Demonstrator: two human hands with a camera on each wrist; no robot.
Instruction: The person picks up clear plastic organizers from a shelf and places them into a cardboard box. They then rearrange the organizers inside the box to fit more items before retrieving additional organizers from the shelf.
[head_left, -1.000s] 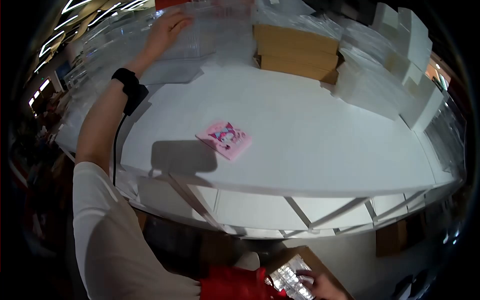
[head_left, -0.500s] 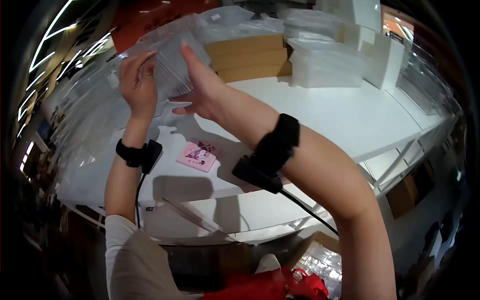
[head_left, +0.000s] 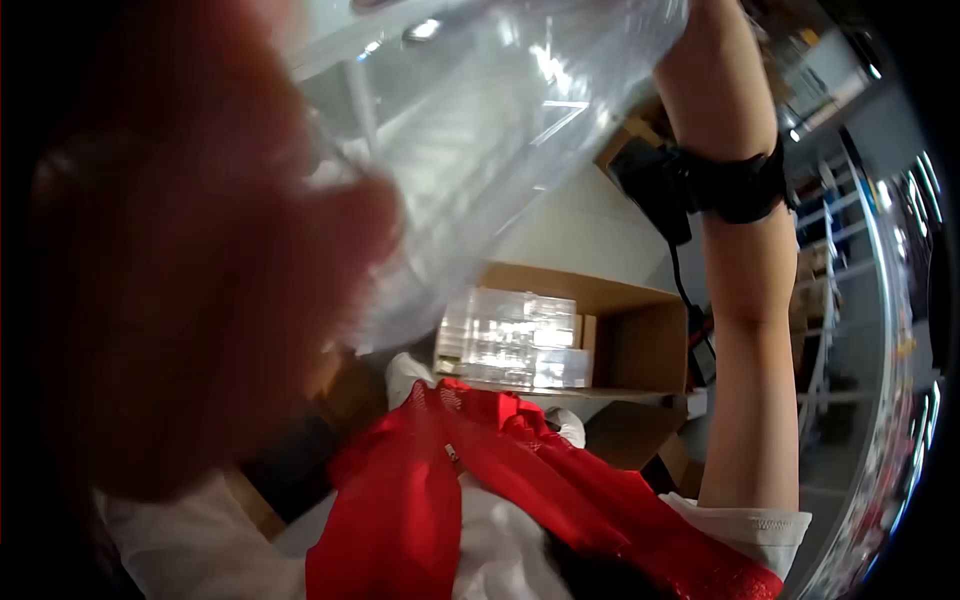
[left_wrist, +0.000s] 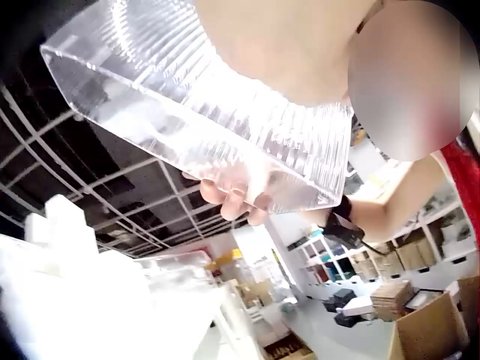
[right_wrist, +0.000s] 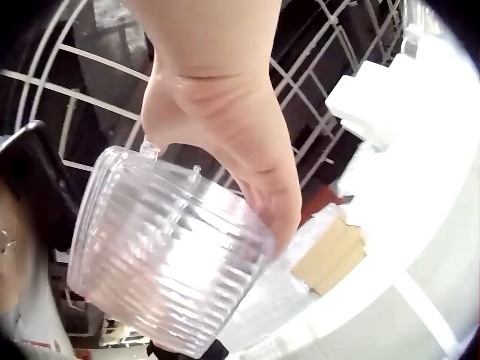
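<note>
A clear plastic box (head_left: 470,130) with ribbed walls is held up close to the head camera, its top cut off by the frame. My left hand (head_left: 230,240), large and blurred at the left of the head view, grips one side of it. In the left wrist view that hand (left_wrist: 285,52) covers the upper side of the box (left_wrist: 225,142), while fingertips (left_wrist: 234,202) of my right hand curl at its lower edge. The right wrist view shows my right hand (right_wrist: 232,127) holding the ribbed box (right_wrist: 172,247) from above, its fingers partly hidden.
Below in the head view is an open cardboard box (head_left: 640,340) with clear plastic boxes (head_left: 515,335) inside. I wear a red apron (head_left: 400,500). A white table (right_wrist: 405,300) with a brown carton (right_wrist: 330,259) appears in the right wrist view. Shelves (left_wrist: 390,259) stand beyond.
Both hands have come up from over the table and hold the clear box near the head camera. The head view has swung down towards the floor; the pink card has left it.
</note>
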